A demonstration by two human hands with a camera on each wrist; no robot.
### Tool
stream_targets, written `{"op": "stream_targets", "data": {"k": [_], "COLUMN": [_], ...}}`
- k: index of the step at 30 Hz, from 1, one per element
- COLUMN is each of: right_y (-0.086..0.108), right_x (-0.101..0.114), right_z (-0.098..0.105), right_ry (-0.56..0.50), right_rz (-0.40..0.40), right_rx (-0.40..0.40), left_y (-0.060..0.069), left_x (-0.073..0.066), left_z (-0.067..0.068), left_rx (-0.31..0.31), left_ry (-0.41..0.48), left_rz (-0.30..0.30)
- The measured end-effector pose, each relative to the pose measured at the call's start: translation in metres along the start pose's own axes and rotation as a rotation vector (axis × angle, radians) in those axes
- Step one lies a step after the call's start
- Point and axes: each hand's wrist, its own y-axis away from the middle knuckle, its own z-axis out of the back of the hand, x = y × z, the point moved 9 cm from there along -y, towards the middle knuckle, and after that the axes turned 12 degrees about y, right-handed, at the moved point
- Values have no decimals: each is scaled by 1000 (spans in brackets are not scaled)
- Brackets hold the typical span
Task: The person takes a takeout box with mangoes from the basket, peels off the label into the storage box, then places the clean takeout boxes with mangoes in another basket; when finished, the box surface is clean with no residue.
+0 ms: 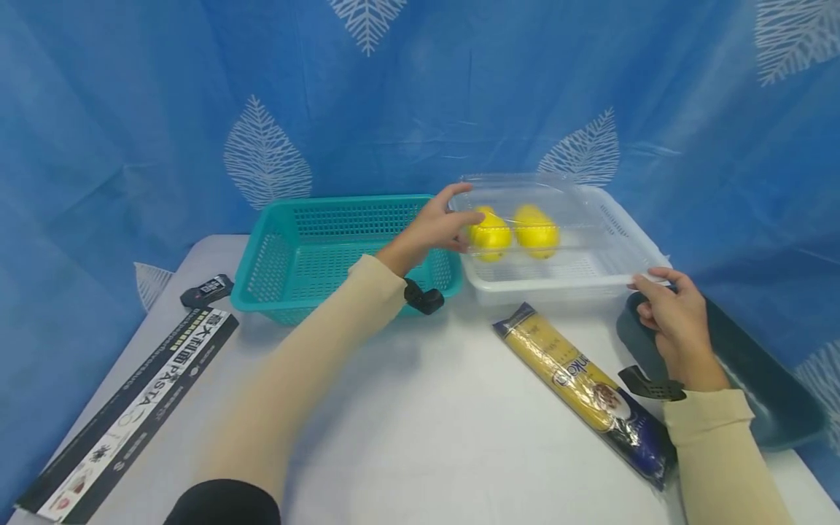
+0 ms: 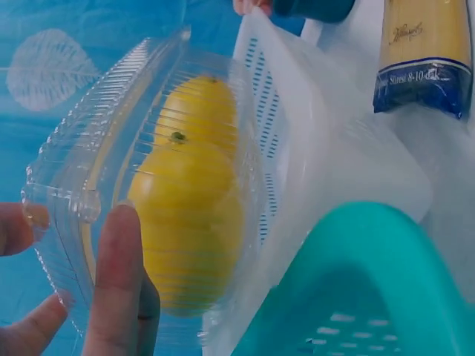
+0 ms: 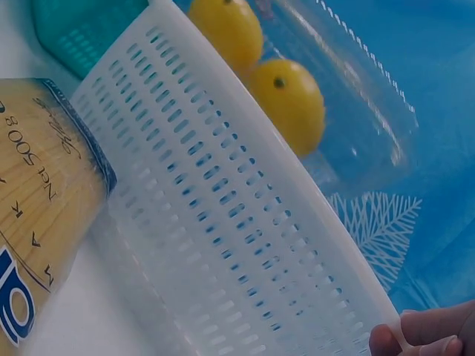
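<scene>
My left hand (image 1: pixel 438 222) grips the left end of a clear plastic container (image 2: pixel 70 193), its thumb on the near side and fingers round the far side. The container is tilted over the white basket (image 1: pixel 564 289). Two lemons (image 1: pixel 538 232) show through the clear plastic, one beside the other; I cannot tell whether they lie inside it. At the basket's front right corner, my right hand (image 1: pixel 679 321) pinches the white rim between thumb and fingers, as the right wrist view also shows at its lower right.
A teal basket (image 1: pixel 262 302) stands left of the white one. In front lies a pasta packet (image 1: pixel 584 390), with a dark teal tray (image 1: pixel 768 386) beneath the right arm. A long black pasta box (image 1: pixel 131 415) and a small black packet (image 1: pixel 206 290) lie at the left.
</scene>
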Motion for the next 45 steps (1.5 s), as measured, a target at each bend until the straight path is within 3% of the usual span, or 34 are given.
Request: {"op": "stream_targets", "data": {"k": [8,15,20,26,33,36,41,45], "right_y": [-2,-1,-1,-2,-1,-1,-1,-2], "right_x": [0,2,0,0,1,1,0,0], "right_z": [-6,-2,3,4,1,1,1,1], "right_ry": [-14,-21,-5,2,3,9,4,4], "right_rz": [2,29,25,20,33,34,34,38], "right_rx": [19,13,-2,-8,-5,-8,0,-5], "left_y": [-24,-37,-40,-46,-54,-55,-53,-50], "left_x": [11,22,29,41,63,68,66,64], "left_z": [-20,-49,-68,-76,-80,-82,-82,-82], "left_rx": [-30,-75,-94,-156,-205,-210,-243,-251], "left_ry": [-64,-140,-104,-77,-101,-193,-503,-595], "left_rz": [44,69,71,94,188,188,146,137]}}
